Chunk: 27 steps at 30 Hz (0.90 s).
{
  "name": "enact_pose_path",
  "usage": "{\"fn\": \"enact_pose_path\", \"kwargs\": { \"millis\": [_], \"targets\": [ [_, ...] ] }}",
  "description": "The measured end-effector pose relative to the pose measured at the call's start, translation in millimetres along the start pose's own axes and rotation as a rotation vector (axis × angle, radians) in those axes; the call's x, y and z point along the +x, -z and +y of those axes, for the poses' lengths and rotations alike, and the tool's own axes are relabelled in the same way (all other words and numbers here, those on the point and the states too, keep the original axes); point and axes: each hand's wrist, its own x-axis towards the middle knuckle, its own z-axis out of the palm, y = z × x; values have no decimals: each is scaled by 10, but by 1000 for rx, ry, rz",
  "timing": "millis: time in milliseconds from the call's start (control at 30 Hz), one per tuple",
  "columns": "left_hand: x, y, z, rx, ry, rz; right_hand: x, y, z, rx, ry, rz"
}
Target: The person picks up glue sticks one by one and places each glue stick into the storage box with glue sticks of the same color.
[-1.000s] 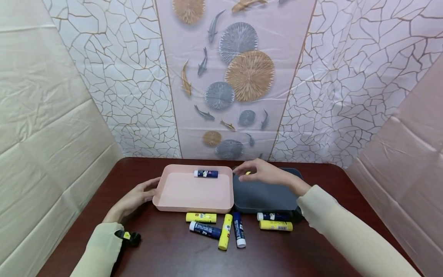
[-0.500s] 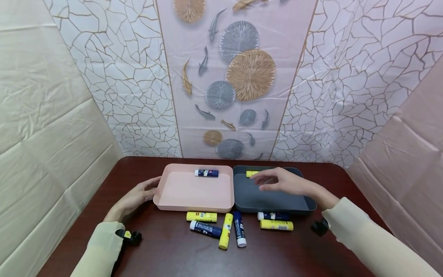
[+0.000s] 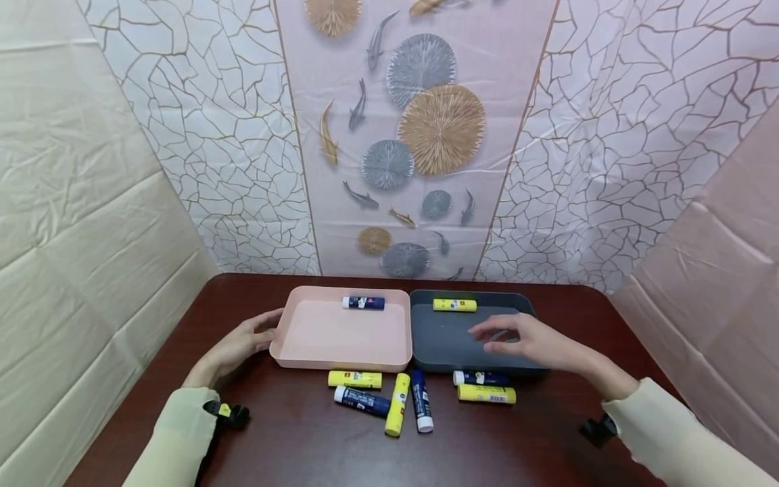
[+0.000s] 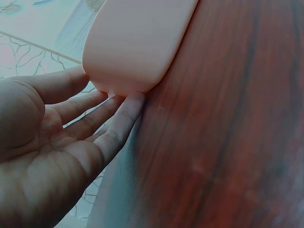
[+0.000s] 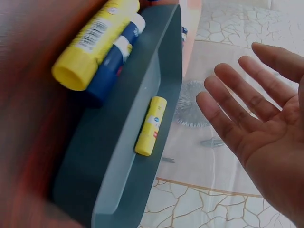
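Note:
My left hand [image 3: 240,346] rests its fingertips against the left side of the pink tray [image 3: 341,338]; the left wrist view shows the fingers mostly straight on the tray's end wall. A dark blue glue stick [image 3: 363,303] with a white cap lies at the back of this tray. Over the right part of the dark grey tray [image 3: 438,348] hovers my right hand [image 3: 529,338], its fingers loosely extended and holding nothing. Inside the grey tray, along the back, lies a yellow glue stick [image 5: 151,126], apart from the hand.
In front of the trays lie several glue sticks: yellow ones [image 3: 355,379], [image 3: 397,404] and dark blue ones [image 3: 362,400], [image 3: 421,402]. Another blue stick [image 3: 487,378] and yellow stick [image 3: 487,393] lie side by side before the grey tray. A patterned cloth [image 3: 243,135] hangs behind the table.
My right hand has moved right and toward the front over the grey tray, uncovering the yellow glue stick at its back. The left hand has stayed at the pink tray.

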Motion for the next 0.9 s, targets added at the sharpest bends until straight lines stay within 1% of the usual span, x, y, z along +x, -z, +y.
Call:
{"fn": "enact_pose_path", "kwargs": {
  "millis": [133,267,400,600,733,900],
  "targets": [
    [-2,3,3,-10,-7,2,-98,-32,16,-15,-8,3],
    [-3,5,-9,-15,-37,-15,-187,-99,53,28,-31,-14],
    [-13,5,-4,-17,-60,-29,-268,-224,133,69,-46,-31],
    [-20,7,3,-17,-47,-27,-337,-398,212,121,-24,-42],
    [-25,5,3,-20,-47,-28,-345,-458,228,112,-51,-37],
    [-25,3,14,-23,-51,-29,-336,-524,229,50,-61,-29]
  ]
}}
